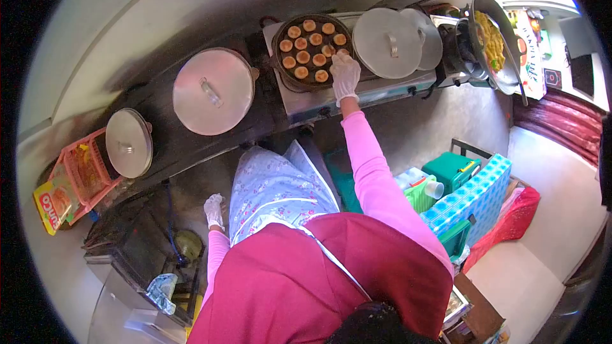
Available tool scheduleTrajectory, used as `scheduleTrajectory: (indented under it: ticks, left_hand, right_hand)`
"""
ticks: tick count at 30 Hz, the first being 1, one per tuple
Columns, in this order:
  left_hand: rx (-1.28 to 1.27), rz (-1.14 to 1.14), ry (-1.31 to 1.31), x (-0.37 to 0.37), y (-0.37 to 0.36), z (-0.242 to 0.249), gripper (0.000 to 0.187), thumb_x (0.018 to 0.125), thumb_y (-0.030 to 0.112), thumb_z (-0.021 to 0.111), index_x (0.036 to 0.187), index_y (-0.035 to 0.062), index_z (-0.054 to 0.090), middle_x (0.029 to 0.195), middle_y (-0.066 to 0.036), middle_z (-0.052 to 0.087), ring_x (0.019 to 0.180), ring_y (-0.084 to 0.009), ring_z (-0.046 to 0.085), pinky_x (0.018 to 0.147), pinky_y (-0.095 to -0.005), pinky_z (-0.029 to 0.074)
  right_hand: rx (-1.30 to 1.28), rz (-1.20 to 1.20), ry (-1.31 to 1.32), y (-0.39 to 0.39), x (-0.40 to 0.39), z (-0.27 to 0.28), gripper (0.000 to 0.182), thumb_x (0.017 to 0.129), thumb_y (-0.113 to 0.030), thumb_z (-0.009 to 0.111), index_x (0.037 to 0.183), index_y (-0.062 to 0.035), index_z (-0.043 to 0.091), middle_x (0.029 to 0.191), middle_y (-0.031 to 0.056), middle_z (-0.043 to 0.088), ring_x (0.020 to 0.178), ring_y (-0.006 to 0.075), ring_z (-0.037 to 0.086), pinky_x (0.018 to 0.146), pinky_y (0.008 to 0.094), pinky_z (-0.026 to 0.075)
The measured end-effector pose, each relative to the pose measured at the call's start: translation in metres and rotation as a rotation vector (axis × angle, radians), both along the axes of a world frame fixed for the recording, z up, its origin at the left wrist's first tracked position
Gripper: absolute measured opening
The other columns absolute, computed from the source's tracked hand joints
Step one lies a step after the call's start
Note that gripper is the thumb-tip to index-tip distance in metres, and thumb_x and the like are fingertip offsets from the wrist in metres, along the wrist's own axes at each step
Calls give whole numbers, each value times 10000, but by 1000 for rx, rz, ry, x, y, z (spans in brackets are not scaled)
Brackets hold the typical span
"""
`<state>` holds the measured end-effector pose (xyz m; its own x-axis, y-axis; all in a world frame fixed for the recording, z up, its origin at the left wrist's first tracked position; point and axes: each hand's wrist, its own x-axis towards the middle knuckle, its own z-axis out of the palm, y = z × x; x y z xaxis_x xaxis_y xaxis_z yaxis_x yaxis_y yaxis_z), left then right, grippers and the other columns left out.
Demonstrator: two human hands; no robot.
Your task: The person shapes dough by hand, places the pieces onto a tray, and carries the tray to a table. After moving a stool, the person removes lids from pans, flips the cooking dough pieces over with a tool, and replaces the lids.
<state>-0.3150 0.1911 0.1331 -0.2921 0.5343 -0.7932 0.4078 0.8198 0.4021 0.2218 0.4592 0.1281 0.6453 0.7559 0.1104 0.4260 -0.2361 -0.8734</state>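
My right hand (345,76), in a clear plastic glove, reaches to the right edge of a dark round pan (295,81). Its fingers are drawn together over a small browned bun (340,39) and its neighbours; whatever the fingertips hold is hidden. Several of these round buns, golden on top, lie spaced out in the pan, which sits on a silver gas stove (299,105). Down beside the flowered apron (274,181) hangs my left hand (214,211), also gloved. Its fingers are loosely bent and nothing shows in them.
Large metal lids (223,111) cover pots on both sides of the pan. At far right a wok (507,79) holds yellow food. A pink basket (95,181) stands at far left. Behind my right arm are a green box (451,171) and a blue patterned container (472,194).
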Motion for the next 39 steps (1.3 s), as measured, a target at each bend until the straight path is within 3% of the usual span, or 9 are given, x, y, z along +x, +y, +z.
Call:
scheduleTrajectory:
  ticks: [3,14,18,20,23,25,30,34,39]
  left_hand:
    - [-4,213,-105,-6,-3,6,137,843,211,589,820,96,660,739,-17,640,579,-120,570,488,-280,449]
    - [-52,162,-109,-38,-8,-12,152,858,219,590,844,92,672,760,-43,661,594,-135,597,516,-291,485]
    - [-60,302,-140,-37,1,-10,161,876,206,570,824,83,659,711,-40,644,553,-134,572,494,-289,472]
    - [-97,340,-155,-39,3,-11,144,868,214,581,812,101,648,684,-11,610,527,-116,536,470,-263,446]
    - [-106,337,-133,-38,6,-5,126,862,215,589,818,106,636,679,-3,595,514,-110,515,452,-250,430]
    - [-120,329,-142,-37,7,-3,118,859,211,594,829,103,630,691,-7,599,516,-111,512,446,-250,427]
    - [-180,341,-203,-50,-4,-27,122,853,199,597,837,82,626,697,-20,597,497,-114,496,422,-256,406]
    - [-47,393,-158,-37,-2,-18,129,850,186,593,841,62,629,652,-29,579,459,-118,481,396,-264,386]
    - [-130,329,-132,-39,4,-12,122,858,172,588,822,65,633,650,-26,582,480,-112,504,404,-265,390]
  right_hand:
    - [16,66,182,2,-1,10,211,845,-172,599,848,25,673,699,72,624,627,142,575,584,285,455]
    - [90,-23,501,3,-30,48,250,838,-135,640,1019,35,671,817,56,669,664,143,597,612,257,474]
    - [52,175,-386,17,-33,25,290,819,-161,653,1021,46,665,957,179,691,919,262,650,820,320,483]
    - [210,165,98,21,-44,15,275,829,-166,642,1007,43,670,963,193,684,923,275,653,826,323,487]
    - [134,142,56,15,-49,26,264,833,-172,640,985,41,676,922,210,678,872,310,654,794,345,496]
    - [-16,149,-330,6,-48,45,265,832,-178,641,975,42,679,901,214,677,858,322,654,778,359,498]
    - [17,70,3,5,-51,15,254,845,-183,619,981,23,680,911,222,671,853,344,646,760,391,490]
    - [-240,34,-378,-2,-48,49,229,854,-171,605,973,8,682,883,203,669,785,309,650,715,379,488]
    - [-60,-24,281,-10,-49,50,193,838,-144,621,923,18,681,803,150,657,673,222,637,598,317,484]
